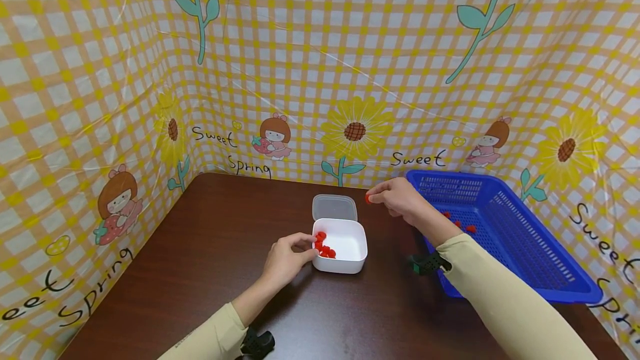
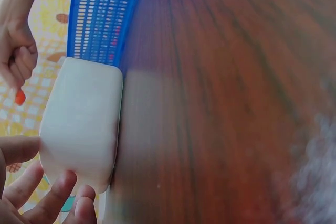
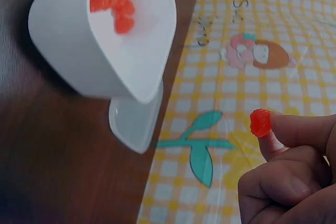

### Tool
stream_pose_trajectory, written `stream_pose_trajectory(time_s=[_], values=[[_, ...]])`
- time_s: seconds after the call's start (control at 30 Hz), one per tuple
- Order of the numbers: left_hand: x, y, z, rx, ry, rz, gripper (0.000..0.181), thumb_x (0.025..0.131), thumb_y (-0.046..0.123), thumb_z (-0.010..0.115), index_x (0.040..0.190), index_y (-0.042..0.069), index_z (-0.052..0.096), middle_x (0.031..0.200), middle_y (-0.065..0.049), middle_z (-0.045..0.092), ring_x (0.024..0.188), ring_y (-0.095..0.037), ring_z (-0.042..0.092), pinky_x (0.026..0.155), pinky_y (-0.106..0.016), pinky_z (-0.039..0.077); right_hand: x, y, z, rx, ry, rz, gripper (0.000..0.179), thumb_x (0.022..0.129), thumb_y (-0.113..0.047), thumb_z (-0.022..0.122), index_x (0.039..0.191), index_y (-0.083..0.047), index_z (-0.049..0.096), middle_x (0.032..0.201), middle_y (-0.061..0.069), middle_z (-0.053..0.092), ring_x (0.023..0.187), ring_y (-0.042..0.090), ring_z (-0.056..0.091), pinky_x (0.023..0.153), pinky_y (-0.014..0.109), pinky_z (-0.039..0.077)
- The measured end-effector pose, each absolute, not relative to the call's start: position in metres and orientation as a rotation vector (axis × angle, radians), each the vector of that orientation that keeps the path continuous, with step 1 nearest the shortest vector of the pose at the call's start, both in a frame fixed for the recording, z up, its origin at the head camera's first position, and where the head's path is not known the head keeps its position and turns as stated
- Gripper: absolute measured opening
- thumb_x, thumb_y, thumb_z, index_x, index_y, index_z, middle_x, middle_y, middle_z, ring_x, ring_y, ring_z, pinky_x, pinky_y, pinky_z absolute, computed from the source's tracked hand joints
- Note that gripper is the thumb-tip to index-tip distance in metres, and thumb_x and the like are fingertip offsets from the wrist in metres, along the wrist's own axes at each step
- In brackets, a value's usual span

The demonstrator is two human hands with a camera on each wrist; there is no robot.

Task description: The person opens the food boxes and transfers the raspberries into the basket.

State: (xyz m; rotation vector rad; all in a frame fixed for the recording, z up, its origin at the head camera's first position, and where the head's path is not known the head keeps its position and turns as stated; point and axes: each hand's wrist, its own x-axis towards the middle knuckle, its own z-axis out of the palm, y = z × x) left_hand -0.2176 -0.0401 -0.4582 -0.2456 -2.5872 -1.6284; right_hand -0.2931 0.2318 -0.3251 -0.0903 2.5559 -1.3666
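A white box (image 1: 341, 265), its top uncovered, stands on the table with several red raspberry-like pieces (image 1: 327, 251) gathered at its left side. My left hand (image 1: 286, 257) touches the box's left side, thumb at the rim and the other fingers spread along the wall. To the right, above the table beyond the box, my right hand (image 1: 400, 199) pinches one small red raspberry (image 3: 260, 123) between thumb and forefinger. Its bumpy surface shows clearly in the right wrist view.
Behind the box lies a translucent lid (image 1: 335, 207). A large blue plastic basket (image 1: 525, 221) stands at the right, with several red pieces (image 1: 471, 229) on its floor. Checked, flower-printed cloth (image 1: 300, 71) encloses the back and sides of the dark wooden table (image 1: 225, 221).
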Motion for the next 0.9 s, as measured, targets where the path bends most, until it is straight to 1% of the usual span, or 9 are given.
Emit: stream_pose_trajectory(time_s=[0.07, 0.17, 0.23, 0.27, 0.4, 0.47, 0.63, 0.73, 0.9], values=[[-0.218, -0.040, -0.459, -0.242, -2.590, -1.627, 0.026, 0.085, 0.028, 0.079, 0.109, 0.018, 0.076, 0.092, 0.003, 0.072, 0.078, -0.013, 0.064, 0.063, -0.033, 0.051, -0.294, 0.240, -0.322, -0.085, 2.584, -1.364, 0.031, 0.097, -0.010, 0.062, 0.122, 0.008, 0.065, 0.053, -0.010, 0.038, 0.044, 0.007, 0.018, 0.045, 0.024, 0.022], [-0.218, -0.040, -0.459, -0.238, -2.596, -1.623, 0.026, 0.085, 0.028, 0.079, 0.109, 0.018, 0.076, 0.092, 0.003, 0.072, 0.078, -0.013, 0.064, 0.064, -0.033, 0.050, -0.295, 0.252, -0.319, -0.065, 2.642, -1.336, 0.031, 0.097, -0.011, 0.062, 0.122, 0.006, 0.066, 0.074, -0.003, 0.058, 0.044, 0.005, 0.020, 0.044, 0.023, 0.024], [-0.217, -0.040, -0.459, -0.241, -2.598, -1.619, 0.026, 0.085, 0.028, 0.079, 0.109, 0.018, 0.076, 0.091, 0.004, 0.072, 0.078, -0.012, 0.064, 0.064, -0.032, 0.050, -0.295, 0.259, -0.316, -0.050, 2.673, -1.328, 0.031, 0.097, -0.012, 0.062, 0.122, 0.005, 0.067, 0.089, 0.000, 0.064, 0.044, 0.005, 0.022, 0.044, 0.023, 0.025], [-0.217, -0.040, -0.458, -0.244, -2.597, -1.617, 0.026, 0.085, 0.028, 0.079, 0.108, 0.018, 0.076, 0.091, 0.004, 0.072, 0.078, -0.012, 0.064, 0.064, -0.032, 0.050, -0.296, 0.263, -0.315, -0.048, 2.689, -1.322, 0.031, 0.097, -0.013, 0.063, 0.122, 0.006, 0.067, 0.091, 0.000, 0.064, 0.044, 0.005, 0.023, 0.043, 0.023, 0.025], [-0.216, -0.040, -0.455, -0.258, -2.588, -1.611, 0.026, 0.084, 0.027, 0.078, 0.108, 0.018, 0.076, 0.090, 0.005, 0.073, 0.079, -0.012, 0.066, 0.065, -0.033, 0.050, -0.297, 0.278, -0.309, -0.034, 2.721, -1.318, 0.035, 0.096, -0.016, 0.065, 0.123, 0.007, 0.065, 0.065, -0.009, 0.052, 0.042, 0.005, 0.024, 0.043, 0.024, 0.025], [-0.215, -0.040, -0.453, -0.262, -2.584, -1.612, 0.026, 0.084, 0.027, 0.078, 0.108, 0.018, 0.076, 0.090, 0.005, 0.073, 0.079, -0.012, 0.067, 0.066, -0.033, 0.051, -0.298, 0.287, -0.307, -0.021, 2.723, -1.317, 0.038, 0.097, -0.018, 0.065, 0.125, 0.008, 0.064, 0.055, -0.013, 0.041, 0.042, 0.004, 0.024, 0.043, 0.024, 0.025], [-0.215, -0.040, -0.452, -0.262, -2.584, -1.615, 0.026, 0.084, 0.027, 0.078, 0.108, 0.018, 0.076, 0.090, 0.005, 0.073, 0.079, -0.011, 0.067, 0.066, -0.032, 0.051, -0.302, 0.310, -0.307, 0.032, 2.725, -1.298, 0.042, 0.099, -0.022, 0.062, 0.130, 0.007, 0.061, 0.052, -0.015, 0.032, 0.042, 0.005, 0.024, 0.044, 0.025, 0.028], [-0.215, -0.040, -0.453, -0.261, -2.585, -1.614, 0.027, 0.084, 0.027, 0.078, 0.109, 0.017, 0.076, 0.090, 0.005, 0.073, 0.079, -0.012, 0.067, 0.066, -0.033, 0.051, -0.304, 0.323, -0.308, 0.065, 2.746, -1.263, 0.043, 0.100, -0.023, 0.062, 0.131, 0.006, 0.061, 0.058, -0.012, 0.048, 0.042, 0.005, 0.025, 0.044, 0.025, 0.029], [-0.216, -0.040, -0.455, -0.262, -2.586, -1.615, 0.028, 0.084, 0.027, 0.078, 0.109, 0.016, 0.076, 0.090, 0.005, 0.073, 0.079, -0.012, 0.066, 0.066, -0.033, 0.050, -0.310, 0.344, -0.312, 0.118, 2.790, -1.208, 0.042, 0.099, -0.023, 0.063, 0.129, 0.006, 0.063, 0.076, -0.007, 0.060, 0.043, 0.006, 0.029, 0.045, 0.026, 0.032]])
